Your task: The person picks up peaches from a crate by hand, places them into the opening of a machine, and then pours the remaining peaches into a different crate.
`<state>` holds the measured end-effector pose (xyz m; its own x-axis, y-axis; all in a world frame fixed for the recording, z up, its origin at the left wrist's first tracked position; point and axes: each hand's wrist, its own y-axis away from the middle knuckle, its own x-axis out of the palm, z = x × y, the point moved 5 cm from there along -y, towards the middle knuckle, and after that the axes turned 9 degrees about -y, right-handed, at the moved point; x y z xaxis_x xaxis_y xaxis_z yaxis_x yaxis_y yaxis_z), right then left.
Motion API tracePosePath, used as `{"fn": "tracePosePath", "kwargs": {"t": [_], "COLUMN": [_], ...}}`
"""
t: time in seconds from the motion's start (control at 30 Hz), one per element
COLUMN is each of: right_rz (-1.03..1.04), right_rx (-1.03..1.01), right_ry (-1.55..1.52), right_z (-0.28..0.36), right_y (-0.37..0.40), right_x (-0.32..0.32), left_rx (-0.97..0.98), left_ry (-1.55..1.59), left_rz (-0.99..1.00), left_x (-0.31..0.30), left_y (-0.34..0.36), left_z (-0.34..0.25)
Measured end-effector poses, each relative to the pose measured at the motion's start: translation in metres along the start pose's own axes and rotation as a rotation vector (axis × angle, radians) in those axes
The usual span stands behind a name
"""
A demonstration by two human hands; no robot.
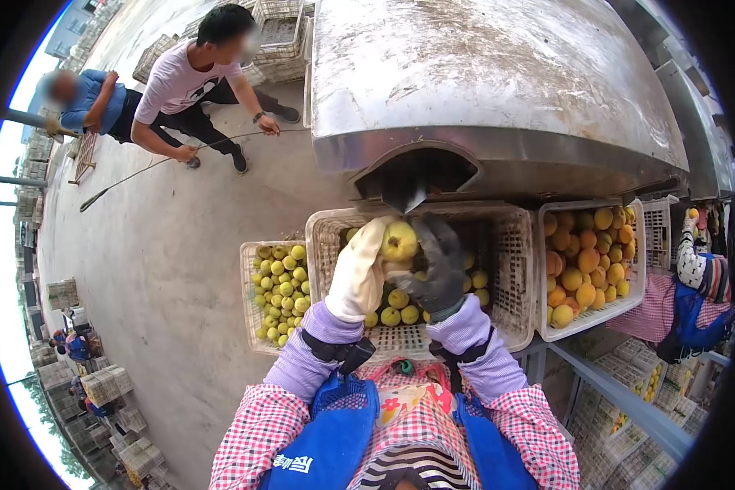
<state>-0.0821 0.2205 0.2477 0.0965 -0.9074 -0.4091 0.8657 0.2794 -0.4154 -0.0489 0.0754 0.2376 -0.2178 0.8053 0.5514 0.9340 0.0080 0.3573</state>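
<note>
A yellow-green peach (399, 242) is between my hands, above a white plastic crate (510, 269) with several more yellow-green peaches (398, 299) in it. My left hand (358, 273), in a white glove, is closed round the peach's left side. From the right, my right hand (439, 268), in a dark glove, curls its fingers against the same peach. Just beyond the peach, a pointed shiny metal piece (406, 194) sticks out of the opening of a large metal machine (498, 82).
At the left stands a crate of small green fruit (282, 290); on the right, a crate of orange-yellow peaches (584, 261). A blue metal rail (625, 400) runs at lower right. Two people stand at upper left, one holding a long thin rod (139, 173). Another worker (702, 286) is far right.
</note>
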Motion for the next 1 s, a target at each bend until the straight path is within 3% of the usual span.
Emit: {"fn": "tracePosePath", "kwargs": {"t": [0.03, 0.13, 0.2, 0.27, 0.33, 0.43, 0.53, 0.57, 0.63, 0.67, 0.7, 0.8, 1.0], "right_rz": [-0.018, -0.125, -0.17, -0.213, -0.18, 0.043, -0.016, -0.149, 0.015, 0.093, 0.166, 0.461, 1.148], "right_rx": [-0.026, -0.064, -0.085, -0.101, -0.045, 0.215, 0.171, 0.009, 0.219, 0.32, 0.453, 0.847, 0.774], "right_ry": [0.069, 0.14, 0.17, 0.265, 0.391, 0.038, 0.258, 0.096, -0.16, -0.286, -0.075, 0.56, 0.886], "right_z": [0.003, -0.002, -0.007, -0.016, -0.045, -0.116, -0.063, -0.047, -0.076, -0.097, -0.145, -0.249, -0.291], "right_y": [-0.001, -0.013, -0.028, -0.041, -0.051, -0.088, -0.109, -0.105, -0.06, -0.032, 0.013, 0.114, 0.19], "right_x": [0.006, 0.015, 0.019, 0.025, 0.04, 0.079, 0.041, 0.023, 0.005, -0.009, -0.023, -0.069, -0.056], "left_rx": [-0.064, 0.041, 0.112, -0.023, -0.06, -0.157, -0.118, 0.006, -0.03, -0.095, -0.147, 0.004, 0.094], "left_ry": [-0.035, -0.149, -0.474, -0.162, -0.148, -0.157, -0.327, -0.575, -0.834, -1.052, -1.269, -1.73, -2.008], "left_rz": [-0.081, -0.083, -0.161, -0.319, -0.323, -0.314, -0.375, -0.344, -0.239, -0.172, -0.092, 0.071, 0.046], "left_x": [0.005, -0.005, -0.016, -0.034, -0.046, -0.073, -0.089, -0.111, -0.144, -0.128, -0.111, -0.08, -0.044], "left_y": [-0.004, -0.027, -0.024, -0.02, -0.013, -0.013, -0.023, -0.04, -0.064, -0.066, -0.067, -0.086, -0.173], "left_z": [-0.007, -0.001, -0.015, -0.003, 0.008, 0.043, 0.073, 0.096, 0.165, 0.17, 0.174, 0.233, 0.321]}}
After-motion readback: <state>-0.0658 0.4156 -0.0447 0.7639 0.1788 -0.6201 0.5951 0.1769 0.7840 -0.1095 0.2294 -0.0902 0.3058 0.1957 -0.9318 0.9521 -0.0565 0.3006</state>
